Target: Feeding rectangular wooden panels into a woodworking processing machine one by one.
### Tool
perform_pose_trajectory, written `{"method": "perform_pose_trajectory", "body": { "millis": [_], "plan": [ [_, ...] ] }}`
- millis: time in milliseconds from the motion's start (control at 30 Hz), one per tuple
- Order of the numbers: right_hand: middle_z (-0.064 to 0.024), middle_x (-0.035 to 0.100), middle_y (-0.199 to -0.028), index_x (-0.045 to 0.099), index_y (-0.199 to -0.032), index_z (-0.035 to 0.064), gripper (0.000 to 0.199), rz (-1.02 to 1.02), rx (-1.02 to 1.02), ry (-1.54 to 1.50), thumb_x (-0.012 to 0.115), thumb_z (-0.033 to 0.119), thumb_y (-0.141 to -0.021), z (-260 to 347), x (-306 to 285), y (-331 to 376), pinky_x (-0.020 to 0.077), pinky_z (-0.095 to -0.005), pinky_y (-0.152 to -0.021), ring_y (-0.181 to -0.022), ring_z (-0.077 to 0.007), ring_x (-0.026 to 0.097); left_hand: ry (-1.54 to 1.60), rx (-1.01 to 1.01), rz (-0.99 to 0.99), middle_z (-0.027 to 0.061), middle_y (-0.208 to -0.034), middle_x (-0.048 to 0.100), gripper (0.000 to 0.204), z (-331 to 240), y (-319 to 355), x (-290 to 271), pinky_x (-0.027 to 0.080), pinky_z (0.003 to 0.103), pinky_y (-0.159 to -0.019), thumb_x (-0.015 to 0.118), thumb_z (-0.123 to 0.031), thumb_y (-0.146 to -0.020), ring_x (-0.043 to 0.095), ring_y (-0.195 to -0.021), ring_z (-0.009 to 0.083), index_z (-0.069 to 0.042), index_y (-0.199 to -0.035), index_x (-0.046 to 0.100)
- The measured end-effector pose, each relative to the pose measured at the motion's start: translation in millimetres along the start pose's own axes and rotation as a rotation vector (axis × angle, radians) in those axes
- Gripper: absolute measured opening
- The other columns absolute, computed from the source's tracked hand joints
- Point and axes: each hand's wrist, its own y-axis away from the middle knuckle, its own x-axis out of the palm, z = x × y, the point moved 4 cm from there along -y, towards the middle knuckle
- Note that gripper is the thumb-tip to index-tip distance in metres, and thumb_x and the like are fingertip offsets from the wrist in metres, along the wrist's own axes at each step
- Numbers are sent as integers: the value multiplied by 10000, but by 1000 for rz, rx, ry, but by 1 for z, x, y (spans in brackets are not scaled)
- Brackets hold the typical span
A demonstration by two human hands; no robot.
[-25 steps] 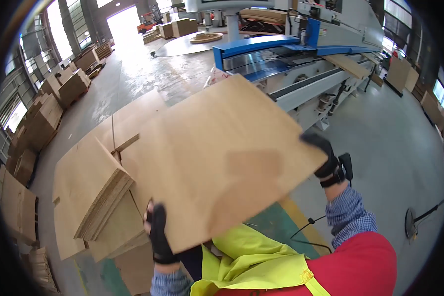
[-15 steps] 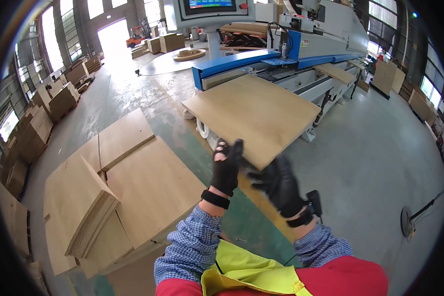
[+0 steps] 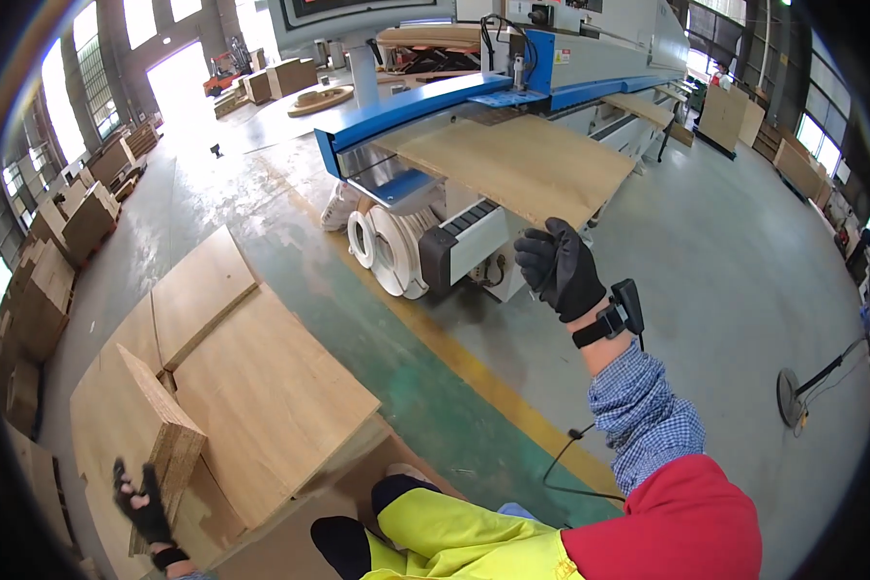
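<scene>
A flat wooden panel (image 3: 522, 159) lies on the machine bed, partly under the blue guard rail (image 3: 416, 106). My gloved right hand (image 3: 559, 269) is closed at the panel's near edge, its curled fingers against the board. At the lower left, my left hand (image 3: 143, 503), in a black glove with bare fingertips, has its fingers apart. It is beside a small stack of curved-edge boards (image 3: 179, 445), which rests on larger wooden boards (image 3: 271, 387). I cannot tell whether the left hand touches the stack.
White hose coils (image 3: 391, 251) hang under the machine beside a black-ended arm (image 3: 437, 259). A round-based stand (image 3: 788, 396) is at the right, and a black cable (image 3: 551, 474) crosses the floor near me. Board stacks (image 3: 43, 290) line the left side.
My left hand has moved away from the panel, down left to the stacked boards. The panel sits farther into the machine, uncovering the coils. My right hand has closed at its edge.
</scene>
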Motion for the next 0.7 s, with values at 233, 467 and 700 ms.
{"method": "perform_pose_trajectory", "body": {
  "millis": [233, 467, 700],
  "plan": [
    [-119, 668, -817, 580, -881, 69, 309, 122, 29, 17, 488, 363, -900, -3, -12, -27, 534, -309, -524, -632, -214, 648, -411, -181, 207, 151, -1318, 475, 845, 183, 31, -16, 353, 413, -1027, 712, -553, -651, 400, -1244, 348, -89, -1309, 455],
    [-121, 646, -1040, 554, -1124, 112, 324, 128, -140, 273, 446, 354, -938, 23, -41, -21, 555, -281, -611, -796, -184, 659, -437, -528, 337, 189, -1266, 502, 1058, 162, 23, -12, 381, 402, -987, 714, -633, -594, 454, -1186, 345, -76, -1397, 308],
    [-163, 503, -1288, 348, -1331, 137, 403, 336, -265, 403, 398, 291, -962, 31, -75, -71, 539, -309, -749, -1021, -245, 598, -563, -356, 27, 172, -1073, 586, 780, 170, 55, -38, 455, 400, -855, 733, -448, -643, 559, -1008, 322, -185, -1322, 455]
  ]
}}
